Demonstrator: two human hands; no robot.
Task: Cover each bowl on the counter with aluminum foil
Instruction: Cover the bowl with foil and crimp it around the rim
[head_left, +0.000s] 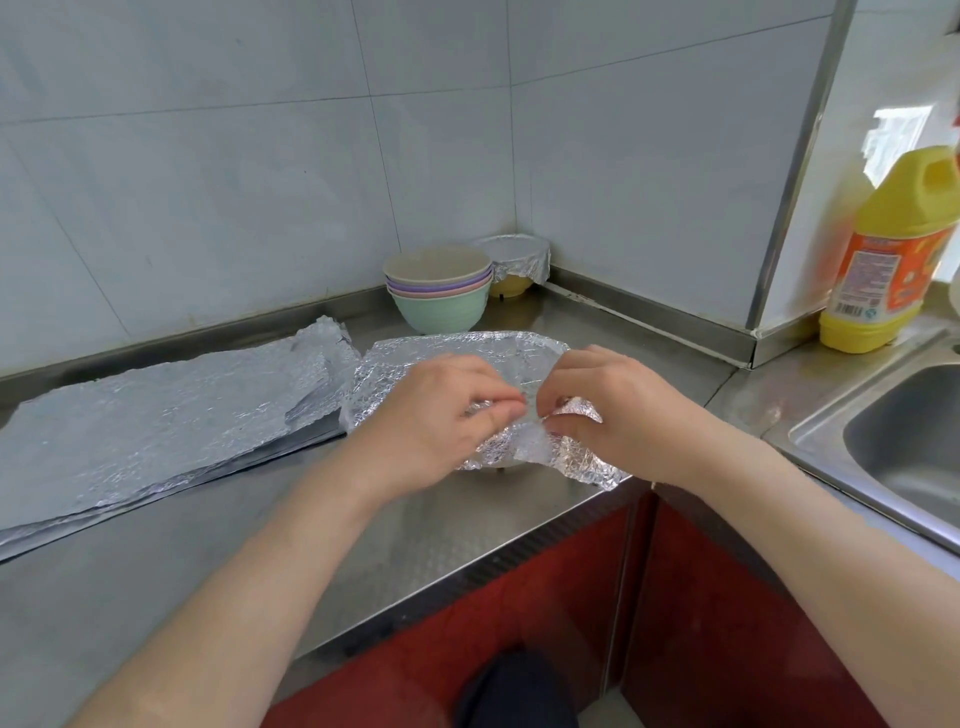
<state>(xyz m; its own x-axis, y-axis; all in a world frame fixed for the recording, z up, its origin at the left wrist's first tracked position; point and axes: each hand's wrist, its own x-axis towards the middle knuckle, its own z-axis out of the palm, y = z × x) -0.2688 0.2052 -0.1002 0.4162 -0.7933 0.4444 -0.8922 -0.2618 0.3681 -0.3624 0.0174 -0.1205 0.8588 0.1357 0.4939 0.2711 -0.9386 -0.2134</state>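
At the front edge of a stainless steel counter (441, 535), seen from a head-worn camera looking down, a person's two bare hands meet over a crinkled foil sheet (467, 358) draped on a bowl. The bowl itself is almost wholly hidden; only a sliver of its pale base (493, 470) shows under the near edge of the foil. The left hand (441, 410) and the right hand (618, 415) are close together, fingertips nearly touching, each with thumb and fingers curled and pinching the near edge of the sheet, which is bunched between them. The far side of the sheet lies loose and fairly flat, and one corner juts out past the counter edge below the right hand. This looks like the step of folding foil down around the rim of the second bowl. At the back of the counter a stack of four bowls (439, 291), cream on top and green at the bottom, stands uncovered, and just beside it in the corner sits a yellow bowl already wrapped in foil (519, 262). A pile of spare foil sheets (156, 415) lies flat to the left. To the right are a sink (904, 447) and a yellow detergent bottle (893, 260). The next move probably calls for working around the rim, pressing the loose far side and the jutting corner down against the bowl's wall without tearing the thin sheet.
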